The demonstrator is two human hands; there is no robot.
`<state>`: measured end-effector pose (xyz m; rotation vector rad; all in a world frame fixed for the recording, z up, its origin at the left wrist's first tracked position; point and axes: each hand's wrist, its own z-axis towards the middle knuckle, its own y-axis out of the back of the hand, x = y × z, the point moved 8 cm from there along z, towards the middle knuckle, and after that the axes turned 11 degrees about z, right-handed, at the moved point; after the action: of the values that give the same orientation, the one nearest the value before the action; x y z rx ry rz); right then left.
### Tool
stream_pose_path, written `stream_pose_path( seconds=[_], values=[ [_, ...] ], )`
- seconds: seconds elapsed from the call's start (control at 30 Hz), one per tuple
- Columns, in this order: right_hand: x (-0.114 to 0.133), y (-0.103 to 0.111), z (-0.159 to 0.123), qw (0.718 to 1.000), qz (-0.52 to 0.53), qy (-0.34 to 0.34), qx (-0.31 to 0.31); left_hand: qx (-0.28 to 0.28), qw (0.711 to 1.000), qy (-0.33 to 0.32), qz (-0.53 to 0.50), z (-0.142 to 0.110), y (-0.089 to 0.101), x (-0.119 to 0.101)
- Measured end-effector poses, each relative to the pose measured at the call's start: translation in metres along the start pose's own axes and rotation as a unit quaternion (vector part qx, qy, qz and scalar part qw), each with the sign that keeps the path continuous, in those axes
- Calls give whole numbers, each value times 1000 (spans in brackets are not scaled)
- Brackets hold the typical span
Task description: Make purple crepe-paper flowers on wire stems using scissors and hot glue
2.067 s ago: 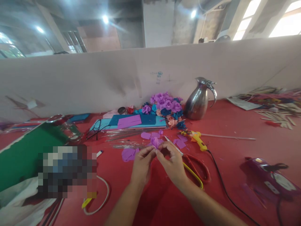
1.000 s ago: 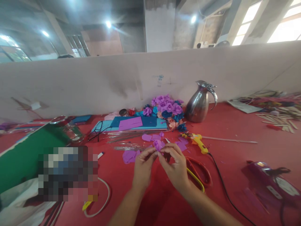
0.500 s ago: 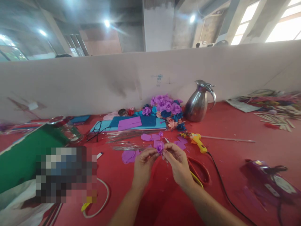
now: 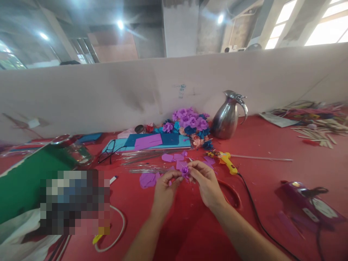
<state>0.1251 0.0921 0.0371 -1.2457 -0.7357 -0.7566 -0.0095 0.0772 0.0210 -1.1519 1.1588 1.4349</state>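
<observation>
Both hands meet over the red table [image 4: 272,170], pinching one small purple paper flower [image 4: 185,170]. My left hand [image 4: 165,190] grips it from the left with thumb and fingertips. My right hand [image 4: 206,183] pinches it from the right, fingers curled. Loose purple paper petals [image 4: 174,158] lie just beyond the hands, and a bigger purple scrap [image 4: 148,179] lies to the left. Red-handled scissors [image 4: 233,195] rest partly under my right wrist.
A yellow glue gun [image 4: 227,162] with a black cord lies right of the hands. Behind stand a steel jug [image 4: 227,116], a heap of finished paper flowers [image 4: 190,125], blue and purple sheets [image 4: 149,141] and thin wires [image 4: 141,156]. A purple device [image 4: 310,206] sits at right, a green board [image 4: 24,177] at left.
The hands have kept pinching and turning the purple paper, which now looks like a tighter rolled bud. They have shifted slightly away from me; the scissors' yellow part is now hidden.
</observation>
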Motion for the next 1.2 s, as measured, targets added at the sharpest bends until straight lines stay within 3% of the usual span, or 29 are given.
stream_pose_path(
  seconds=[0.1, 0.2, 0.33, 0.5, 0.7, 1.07, 1.2],
  values=[
    [2, 5, 0, 999, -13, 20, -29, -13, 1000, 14, -20, 0, 1, 4],
    [12, 7, -6, 993, -60, 83, -53, -28, 997, 36, -56, 0, 2, 7],
    [22, -7, -15, 965, -204, 165, -27, -36, 993, 61, -98, -2, 2, 7],
    [19, -15, -18, 938, -291, 190, -18, -34, 993, 63, -92, -3, 2, 4],
    [19, -18, -20, 935, -293, 199, -12, -39, 993, 62, -91, -3, 4, 6],
    [26, -23, -28, 917, -310, 251, 14, 1, 992, 50, -114, -3, -4, 2],
    [32, -21, -29, 929, -274, 250, 6, 5, 986, 64, -151, -3, -6, 5]
  ],
)
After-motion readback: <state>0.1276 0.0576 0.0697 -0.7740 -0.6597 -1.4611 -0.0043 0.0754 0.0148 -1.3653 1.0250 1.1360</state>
